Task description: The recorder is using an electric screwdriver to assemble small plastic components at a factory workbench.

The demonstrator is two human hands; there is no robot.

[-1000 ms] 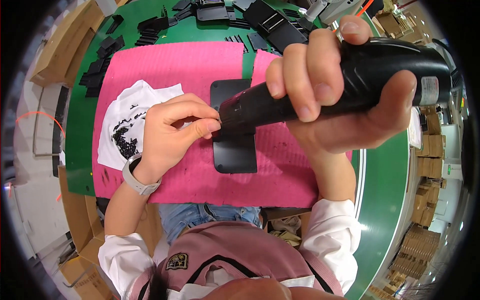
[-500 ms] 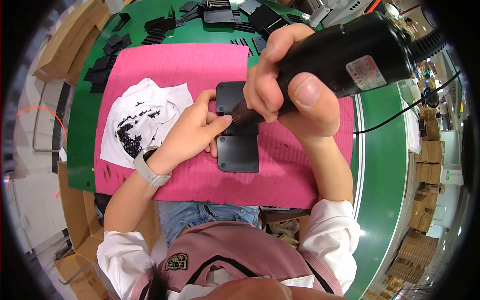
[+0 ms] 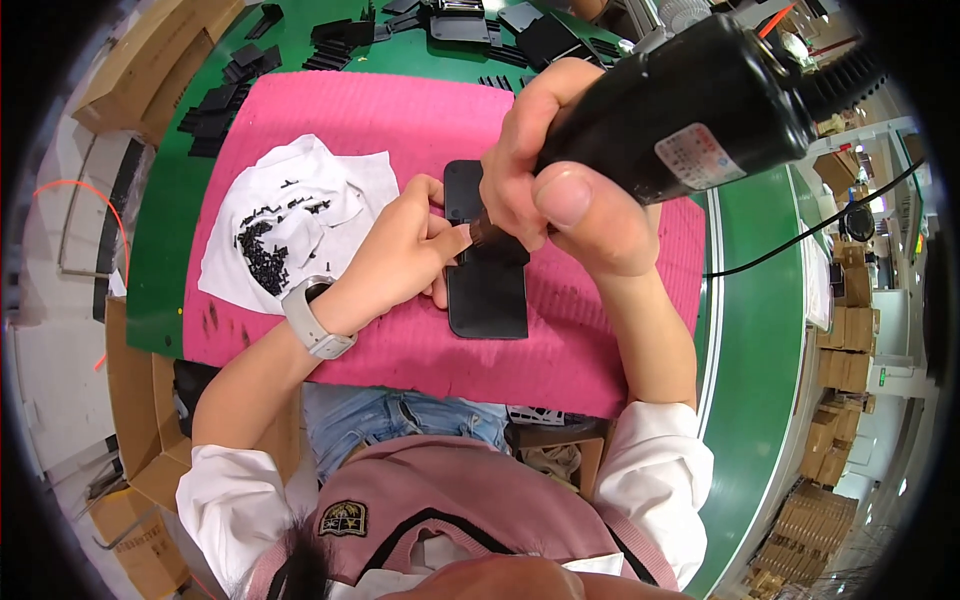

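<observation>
My right hand (image 3: 592,215) is wrapped round a black electric screwdriver (image 3: 650,110), which leans with its lower end over a flat black plastic part (image 3: 487,305). The part lies on a pink ribbed mat (image 3: 400,110). My left hand (image 3: 400,250), a watch at its wrist, closes on the part's left edge. One of its fingertips rests right beside the screwdriver's lower end. The bit itself and the middle of the part are hidden. Left of that hand, many small black pieces, apparently screws (image 3: 262,262), sit on a crumpled white cloth (image 3: 355,195).
Black plastic parts (image 3: 350,40) are scattered along the back and left of the green table (image 3: 760,330). A black cable (image 3: 790,248) crosses its right side. Cardboard boxes (image 3: 150,70) stand at the left, with stacked cartons (image 3: 845,320) farther off at the right.
The whole view has shifted slightly. The screwdriver's body has swung a little left and stands steeper over the part. Both hands keep their grips.
</observation>
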